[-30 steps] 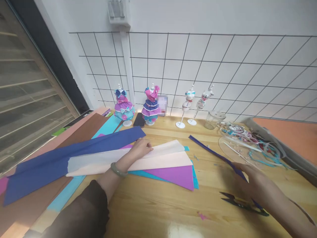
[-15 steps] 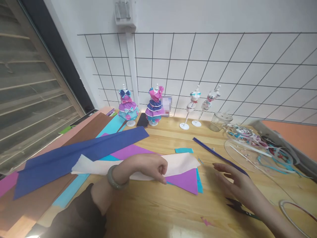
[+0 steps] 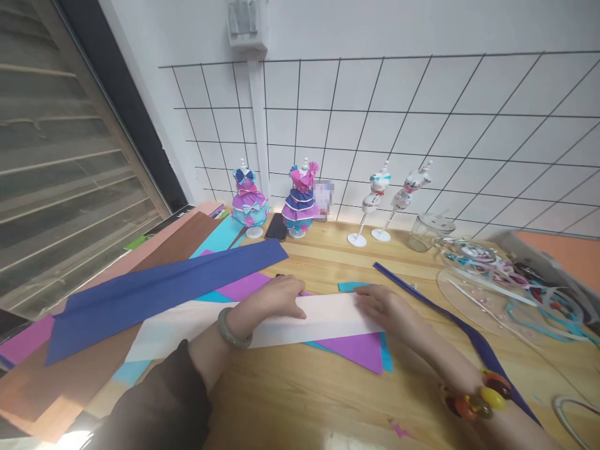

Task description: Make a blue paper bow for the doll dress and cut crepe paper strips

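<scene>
Phone (image 3: 276, 227) between dressed figurines (image 3: 250, 203), jar (image 3: 430, 232) behind ribbons (image 3: 478, 253), paper strips (image 3: 169, 281) left.

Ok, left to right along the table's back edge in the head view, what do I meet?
Bow-trimmed dress form, black phone, tiered dress form, white mannequin with turquoise trim, second white mannequin, glass jar.

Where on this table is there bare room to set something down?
Bare wood shows on the table between the left forearm and right forearm, in front of the pale strip, with a pink scrap near its right side. Another patch lies between the teal piece and white stands. Crowded: layered sheets left, ribbons right.
</scene>
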A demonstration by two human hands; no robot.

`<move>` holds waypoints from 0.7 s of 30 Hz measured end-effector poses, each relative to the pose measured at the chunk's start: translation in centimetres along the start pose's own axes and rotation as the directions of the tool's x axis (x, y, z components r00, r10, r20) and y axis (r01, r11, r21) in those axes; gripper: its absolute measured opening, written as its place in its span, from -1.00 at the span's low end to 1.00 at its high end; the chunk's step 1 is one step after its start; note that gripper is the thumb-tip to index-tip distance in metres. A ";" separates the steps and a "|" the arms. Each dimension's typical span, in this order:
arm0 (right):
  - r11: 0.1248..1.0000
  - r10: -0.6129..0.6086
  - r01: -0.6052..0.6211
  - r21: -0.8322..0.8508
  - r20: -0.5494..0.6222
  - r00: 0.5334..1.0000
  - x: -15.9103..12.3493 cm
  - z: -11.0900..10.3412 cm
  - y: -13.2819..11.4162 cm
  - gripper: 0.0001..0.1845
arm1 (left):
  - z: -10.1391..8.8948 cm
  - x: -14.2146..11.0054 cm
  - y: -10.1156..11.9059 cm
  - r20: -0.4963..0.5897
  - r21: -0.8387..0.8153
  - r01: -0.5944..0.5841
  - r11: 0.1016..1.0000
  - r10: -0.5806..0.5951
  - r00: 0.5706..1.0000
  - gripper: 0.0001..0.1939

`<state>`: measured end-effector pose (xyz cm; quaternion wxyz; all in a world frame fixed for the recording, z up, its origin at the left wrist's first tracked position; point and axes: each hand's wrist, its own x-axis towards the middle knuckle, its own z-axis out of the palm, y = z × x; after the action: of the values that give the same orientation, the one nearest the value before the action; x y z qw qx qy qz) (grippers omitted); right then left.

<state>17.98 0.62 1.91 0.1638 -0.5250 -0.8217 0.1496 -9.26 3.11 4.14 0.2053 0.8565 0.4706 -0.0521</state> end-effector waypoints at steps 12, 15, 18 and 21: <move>0.983 -0.124 0.148 -0.109 0.205 0.971 3.6 0.3 -1.9 -0.71 | 0.5 0.7 -0.5 0.041 -0.064 0.000 0.998 0.003 0.999 -0.61; 0.982 -0.127 0.153 -0.113 0.208 0.970 3.1 -0.3 -2.5 -0.83 | 0.1 0.5 -0.1 0.066 -0.044 -0.030 0.999 0.033 0.997 -0.70; 0.986 -0.112 0.132 -0.098 0.189 0.976 1.9 -1.2 -3.1 -0.76 | -1.0 -0.3 0.0 0.108 -0.080 -0.052 0.995 0.061 0.992 -0.69; 0.998 -0.044 0.050 -0.027 0.176 0.983 -0.2 -2.5 -3.2 -0.71 | -2.3 -1.1 -0.4 0.189 -0.087 -0.060 0.994 0.076 0.979 -0.65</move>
<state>16.54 -0.67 5.41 0.0860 -0.4927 -0.8473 0.1786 -10.44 3.32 6.49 0.2857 0.8541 0.4208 -0.1085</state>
